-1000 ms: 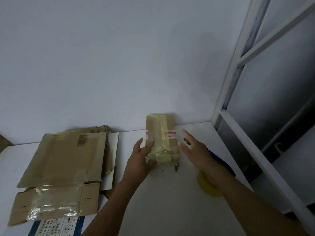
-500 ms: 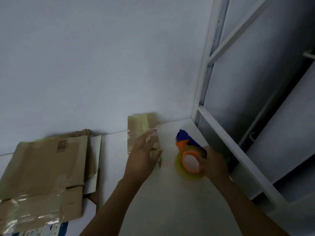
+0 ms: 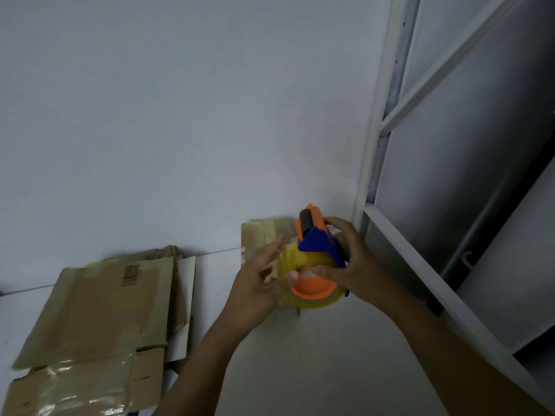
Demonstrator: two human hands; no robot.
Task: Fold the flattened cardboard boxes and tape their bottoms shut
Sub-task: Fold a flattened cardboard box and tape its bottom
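orange and blue, the dispenser (image 3: pixel 316 244) is held over the table (image 3: pixel 300 370) near its back right corner, in front of a box (image 3: pixel 261 235) standing upright against the wall (image 3: pixel 180 115). its long axis runs roughly vertical: black roller (image 3: pixel 306 223) at the top, yellowish roll (image 3: pixel 295 261) low, orange hub (image 3: pixel 312 286) facing the camera. the right hand (image 3: pixel 351 259) is wrapped around its blue body. the left hand (image 3: pixel 258 286) has its thumb on the roll, fingers mostly straight; whether it pinches tape i cannot tell. the box's red-and-white strip (image 3: pixel 243 254) is unreadable, as is the barcode label (image 3: pixel 130 274) on the flat boxes (image 3: pixel 99 319) at left.
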